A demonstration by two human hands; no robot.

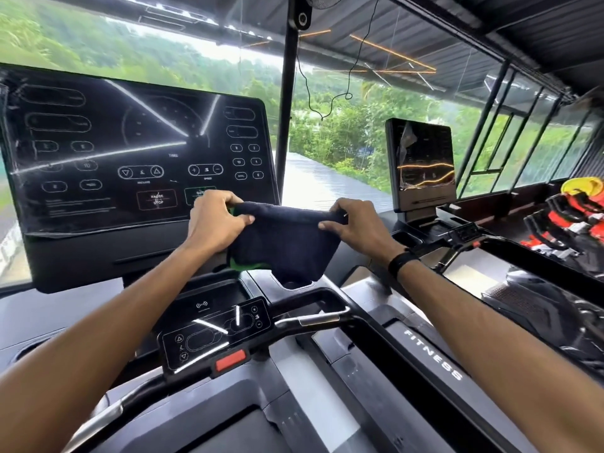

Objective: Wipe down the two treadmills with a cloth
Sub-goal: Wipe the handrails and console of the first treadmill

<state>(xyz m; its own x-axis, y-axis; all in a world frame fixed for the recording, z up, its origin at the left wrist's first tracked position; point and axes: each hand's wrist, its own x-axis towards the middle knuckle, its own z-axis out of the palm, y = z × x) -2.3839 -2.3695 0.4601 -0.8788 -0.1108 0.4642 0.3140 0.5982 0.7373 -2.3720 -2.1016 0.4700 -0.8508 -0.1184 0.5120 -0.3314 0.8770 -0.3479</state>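
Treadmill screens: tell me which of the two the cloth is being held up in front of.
The large near console screen on the left; the dark cloth, gripped by the left hand and right hand, overlaps its lower right corner. The smaller far screen stands apart.
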